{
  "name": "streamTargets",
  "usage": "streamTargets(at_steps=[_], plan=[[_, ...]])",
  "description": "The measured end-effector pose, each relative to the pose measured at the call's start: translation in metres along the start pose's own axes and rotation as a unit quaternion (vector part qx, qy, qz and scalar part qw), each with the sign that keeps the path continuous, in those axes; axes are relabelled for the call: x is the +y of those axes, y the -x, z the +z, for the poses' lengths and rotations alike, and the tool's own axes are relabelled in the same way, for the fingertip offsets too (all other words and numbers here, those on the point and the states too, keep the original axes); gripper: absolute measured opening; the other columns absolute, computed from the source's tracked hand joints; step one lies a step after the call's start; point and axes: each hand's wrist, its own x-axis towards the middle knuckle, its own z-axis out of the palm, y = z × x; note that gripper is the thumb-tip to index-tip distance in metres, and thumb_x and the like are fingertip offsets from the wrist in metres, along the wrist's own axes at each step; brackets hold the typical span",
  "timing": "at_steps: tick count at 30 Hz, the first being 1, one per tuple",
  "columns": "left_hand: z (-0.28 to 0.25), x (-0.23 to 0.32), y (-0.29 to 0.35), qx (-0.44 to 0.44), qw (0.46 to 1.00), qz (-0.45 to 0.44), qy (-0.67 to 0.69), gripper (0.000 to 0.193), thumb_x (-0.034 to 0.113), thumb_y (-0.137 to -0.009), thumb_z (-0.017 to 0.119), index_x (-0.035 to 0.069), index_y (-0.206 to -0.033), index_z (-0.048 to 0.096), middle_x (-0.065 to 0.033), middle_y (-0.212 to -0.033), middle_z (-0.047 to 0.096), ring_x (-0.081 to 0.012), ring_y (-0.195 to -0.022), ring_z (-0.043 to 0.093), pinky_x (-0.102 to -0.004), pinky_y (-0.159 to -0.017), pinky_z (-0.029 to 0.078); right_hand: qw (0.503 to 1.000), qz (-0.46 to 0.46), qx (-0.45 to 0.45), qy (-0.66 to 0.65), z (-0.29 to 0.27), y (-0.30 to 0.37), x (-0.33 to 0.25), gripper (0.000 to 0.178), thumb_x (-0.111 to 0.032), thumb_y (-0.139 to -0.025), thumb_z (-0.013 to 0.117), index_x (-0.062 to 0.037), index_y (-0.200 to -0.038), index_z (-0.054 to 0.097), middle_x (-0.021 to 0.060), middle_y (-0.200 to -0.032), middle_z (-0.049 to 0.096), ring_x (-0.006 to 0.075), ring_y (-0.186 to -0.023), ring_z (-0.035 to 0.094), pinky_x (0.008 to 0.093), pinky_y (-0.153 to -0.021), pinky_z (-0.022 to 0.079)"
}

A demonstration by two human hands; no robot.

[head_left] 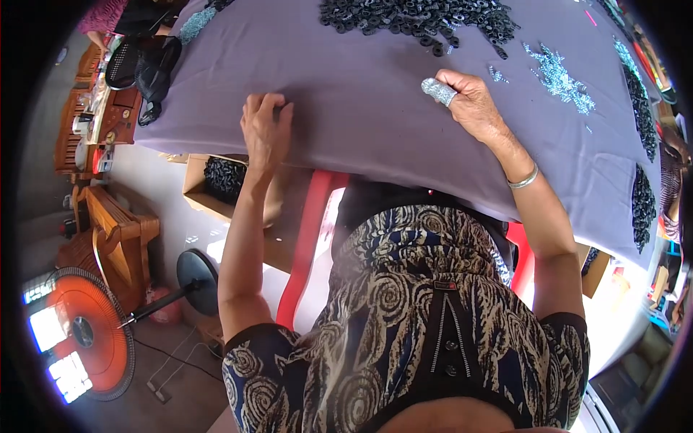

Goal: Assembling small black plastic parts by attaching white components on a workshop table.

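Observation:
My left hand [265, 131] hovers over the near left part of the grey tablecloth [346, 108]. Its fingers are loosely bent, with a gap beside the thumb, and nothing shows between them. To the right, my right hand [473, 105] is closed, its fingers curled under; whatever they may hold is hidden. A silvery wrapping [438, 91] covers one digit of that hand, and a bracelet [525, 177] circles the wrist. Beyond it lies a large heap of small black rings [426, 18]. Small pale, shiny pieces [559, 78] are scattered to its right.
Black pieces [642, 209] line the table's right edge, and a black bag [155, 68] sits at its far left corner. Below the left edge stands a cardboard box [196, 184] of black pieces. An orange fan [83, 332] stands on the floor at left. Another person's arm [97, 40] shows far left.

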Motion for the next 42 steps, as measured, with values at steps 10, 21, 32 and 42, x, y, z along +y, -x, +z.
streamTargets(at_steps=[10,21,32,42], plan=[[-0.056,-0.018,0.061,0.036,0.987,-0.100,0.119,0.008,0.004,-0.080,0.061,0.000,-0.086,0.059,-0.0088,-0.092,0.055,-0.0206,-0.088,0.054,-0.0309,-0.081,0.043,1.000,0.002,-0.004,0.013,-0.006,0.001,0.000,0.022,-0.014,-0.089,0.063,-0.0008,-0.074,0.053,-0.0075,-0.065,0.037,0.0029,-0.064,0.032,0.0212,-0.055,0.032],[-0.023,0.041,0.001,0.050,0.978,0.000,0.200,0.007,-0.002,-0.081,0.064,0.000,-0.087,0.061,-0.0075,-0.082,0.057,-0.0161,-0.075,0.055,-0.0256,-0.069,0.045,0.996,0.031,0.023,-0.077,0.000,0.005,-0.001,0.028,-0.025,-0.095,0.053,-0.0062,-0.075,0.058,-0.0061,-0.055,0.046,0.0003,-0.043,0.038,0.0163,-0.038,0.029],[0.061,0.128,-0.072,-0.082,0.852,-0.204,0.476,0.029,0.027,-0.091,0.059,0.002,-0.077,0.060,-0.0018,-0.058,0.056,-0.0057,-0.044,0.048,-0.0208,-0.041,0.039,0.999,0.000,-0.004,0.049,-0.001,0.007,-0.001,0.060,-0.045,-0.094,0.051,-0.0040,-0.049,0.047,0.0004,-0.045,0.041,0.0089,-0.045,0.037,0.0283,-0.045,0.034],[0.100,0.137,-0.081,-0.099,0.844,-0.184,0.495,0.040,0.032,-0.090,0.063,0.005,-0.061,0.056,0.0010,-0.049,0.049,-0.0045,-0.041,0.045,-0.0219,-0.038,0.032,0.991,-0.050,-0.029,0.117,-0.002,0.010,-0.012,0.052,-0.036,-0.091,0.059,-0.0014,-0.056,0.043,0.0017,-0.047,0.036,0.0084,-0.050,0.034,0.0303,-0.047,0.035]])
